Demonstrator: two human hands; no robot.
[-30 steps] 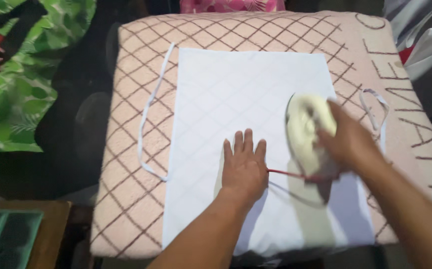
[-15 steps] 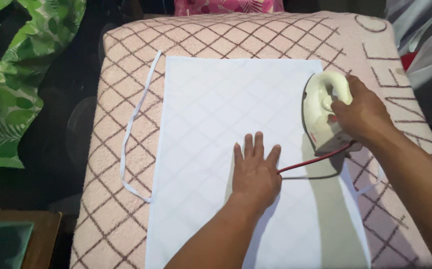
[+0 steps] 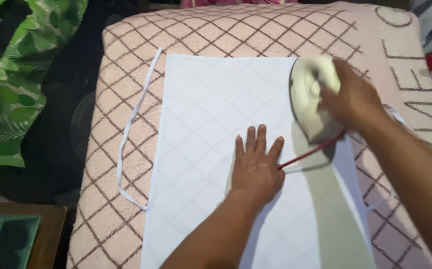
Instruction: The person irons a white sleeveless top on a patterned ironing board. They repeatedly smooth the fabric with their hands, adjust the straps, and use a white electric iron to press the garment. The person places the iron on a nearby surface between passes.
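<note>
The right hand (image 3: 350, 99) grips the cream iron (image 3: 310, 97) on the white cloth (image 3: 206, 119). The left hand (image 3: 257, 167) lies flat, open, just beside the red cord (image 3: 308, 153). Risk: the iron may burn those fingers or snag the cord.

Light is fairly bright and even over the white cloth (image 3: 211, 149), which reads slightly washed out with a bluish cast. It seems to come from above and somewhat to the left, since the iron (image 3: 311, 97) and right hand (image 3: 350, 99) throw a grey shadow down the cloth's right side. Both are smeared by motion blur. The left hand (image 3: 257, 167) is sharper. The left margin falls into deep shadow, detail lost.
</note>
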